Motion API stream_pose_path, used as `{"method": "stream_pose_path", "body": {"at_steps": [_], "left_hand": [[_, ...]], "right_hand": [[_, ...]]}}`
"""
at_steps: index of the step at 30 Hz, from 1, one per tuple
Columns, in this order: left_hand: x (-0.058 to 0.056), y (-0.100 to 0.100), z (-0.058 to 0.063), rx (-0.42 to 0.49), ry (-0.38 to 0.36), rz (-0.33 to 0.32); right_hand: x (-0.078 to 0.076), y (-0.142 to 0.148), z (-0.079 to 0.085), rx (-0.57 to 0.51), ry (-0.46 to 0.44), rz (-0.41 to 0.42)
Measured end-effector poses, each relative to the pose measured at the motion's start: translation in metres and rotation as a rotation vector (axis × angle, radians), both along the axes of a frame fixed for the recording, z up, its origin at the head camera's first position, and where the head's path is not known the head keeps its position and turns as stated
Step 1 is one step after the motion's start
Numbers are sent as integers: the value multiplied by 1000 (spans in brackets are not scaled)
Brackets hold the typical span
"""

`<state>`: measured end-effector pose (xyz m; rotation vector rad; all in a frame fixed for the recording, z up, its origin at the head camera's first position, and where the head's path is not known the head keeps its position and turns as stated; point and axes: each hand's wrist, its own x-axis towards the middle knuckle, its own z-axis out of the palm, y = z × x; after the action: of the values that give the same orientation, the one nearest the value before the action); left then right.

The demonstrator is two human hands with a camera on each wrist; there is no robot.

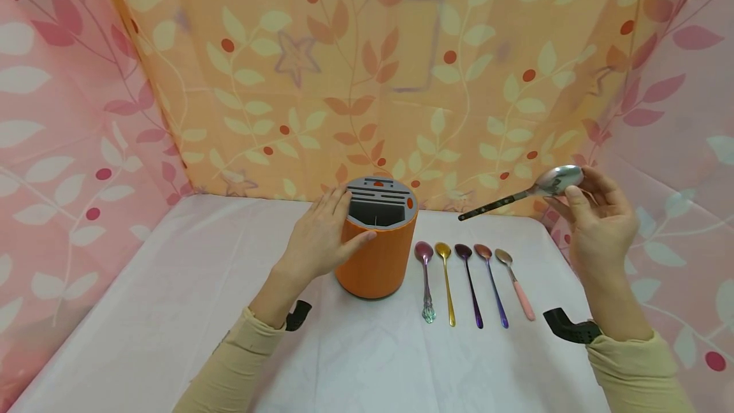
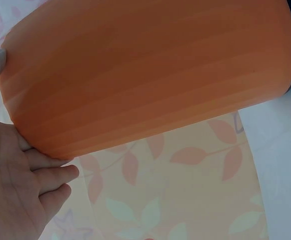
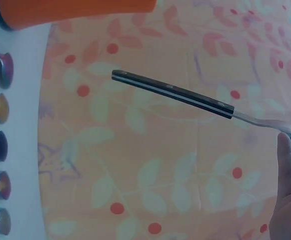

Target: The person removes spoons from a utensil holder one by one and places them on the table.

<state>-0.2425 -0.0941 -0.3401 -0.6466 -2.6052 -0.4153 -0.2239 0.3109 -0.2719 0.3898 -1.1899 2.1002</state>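
In the head view my right hand (image 1: 604,218) pinches a large spoon (image 1: 513,197) by its shiny metal bowl, raised above the table. Its dark handle (image 3: 173,94) points left, tilted slightly down in the head view. An orange round utensil holder (image 1: 375,266) with a grey slotted top (image 1: 390,195) stands upright on the table. My left hand (image 1: 321,234) rests against its upper left side, fingers straight along the rim and thumb stretched across the front. The left wrist view shows that hand (image 2: 15,185) at the holder's top end.
Right of the holder, several spoons lie in a row on the white table (image 1: 172,285): pink (image 1: 426,279), gold (image 1: 446,282), dark purple (image 1: 470,285), copper-and-blue (image 1: 493,285) and a pink-handled one (image 1: 516,284). Leaf-patterned curtains (image 1: 367,69) enclose the back and sides.
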Motion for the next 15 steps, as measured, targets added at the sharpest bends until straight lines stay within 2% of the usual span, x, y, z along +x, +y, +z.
{"method": "stream_pose_path", "body": {"at_steps": [7,15], "left_hand": [[1,0,1,3,-24,4],[1,0,1,8,-9,-1]], "right_hand": [[-3,20,-12,73,-79,-88],[-8,42,-21,142,-219,-102]]}}
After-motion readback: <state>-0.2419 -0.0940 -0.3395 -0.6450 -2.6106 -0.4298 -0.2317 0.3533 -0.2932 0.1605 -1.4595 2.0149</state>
